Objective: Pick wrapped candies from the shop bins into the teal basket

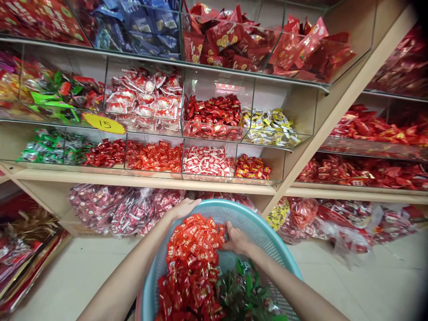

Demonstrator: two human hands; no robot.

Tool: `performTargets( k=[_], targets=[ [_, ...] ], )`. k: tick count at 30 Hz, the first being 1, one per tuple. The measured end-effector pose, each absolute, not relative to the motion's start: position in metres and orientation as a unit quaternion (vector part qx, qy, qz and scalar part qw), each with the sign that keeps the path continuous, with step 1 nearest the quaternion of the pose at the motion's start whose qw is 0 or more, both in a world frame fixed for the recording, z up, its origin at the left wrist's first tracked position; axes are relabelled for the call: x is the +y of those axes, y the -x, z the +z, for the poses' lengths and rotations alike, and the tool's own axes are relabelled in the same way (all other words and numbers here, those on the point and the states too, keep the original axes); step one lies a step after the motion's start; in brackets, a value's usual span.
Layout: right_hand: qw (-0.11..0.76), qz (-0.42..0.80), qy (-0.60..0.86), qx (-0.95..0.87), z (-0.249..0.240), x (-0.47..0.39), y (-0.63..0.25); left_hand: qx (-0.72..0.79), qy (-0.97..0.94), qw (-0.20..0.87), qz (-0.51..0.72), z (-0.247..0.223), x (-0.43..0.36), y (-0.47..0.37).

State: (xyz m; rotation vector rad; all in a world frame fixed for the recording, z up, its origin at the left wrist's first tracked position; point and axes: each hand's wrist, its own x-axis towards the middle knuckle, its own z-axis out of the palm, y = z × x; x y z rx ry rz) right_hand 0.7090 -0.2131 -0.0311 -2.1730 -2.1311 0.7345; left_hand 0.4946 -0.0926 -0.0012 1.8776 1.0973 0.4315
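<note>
A round turquoise plastic basket (284, 249) is in front of me at the bottom of the view. My left hand (187, 207) grips its far rim, and part of the fingers is hidden behind the edge. Inside the basket, my right hand (238, 238) has its fingers apart against the side of a heap of orange-red wrapped candies (195, 238). Nearer to me lie darker red wrapped candies (187, 287). Candies in green and dark clear wrappers (245, 290) fill the right part, under my right forearm.
Clear-fronted shelf bins hold orange-red candies (160, 157), red-and-white candies (209, 160) and other sorts. A yellow tag reading 15 (104, 123) hangs on one shelf. Bulging bags of candy (133, 211) stand beneath the wooden shelf edge (150, 179). The floor is pale tile (96, 258).
</note>
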Motion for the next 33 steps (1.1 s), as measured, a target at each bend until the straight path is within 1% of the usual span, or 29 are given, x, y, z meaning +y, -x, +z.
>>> performTargets(
  k=[2, 7, 13, 26, 33],
  targets=[
    [0.033, 0.25, 0.708, -0.659, -0.033, -0.213, -0.705, 0.447, -0.753, 0.45, 0.172, -0.001, -0.093, -0.496],
    [0.067, 0.219, 0.699, -0.677, -0.039, -0.211, -0.702, 0.452, -0.755, 0.444, 0.168, -0.001, -0.095, -0.496],
    [0.152, 0.24, 0.67, -0.686, -0.057, -0.206, -0.713, 0.447, -0.759, 0.439, 0.176, -0.001, -0.095, -0.497],
    [0.2, 0.25, 0.672, -0.668, -0.069, -0.202, -0.714, 0.443, -0.78, 0.406, 0.175, -0.003, -0.094, -0.497],
    [0.23, 0.242, 0.67, -0.663, -0.061, -0.198, -0.722, 0.438, -0.789, 0.389, 0.184, -0.008, -0.092, -0.497]
  ],
)
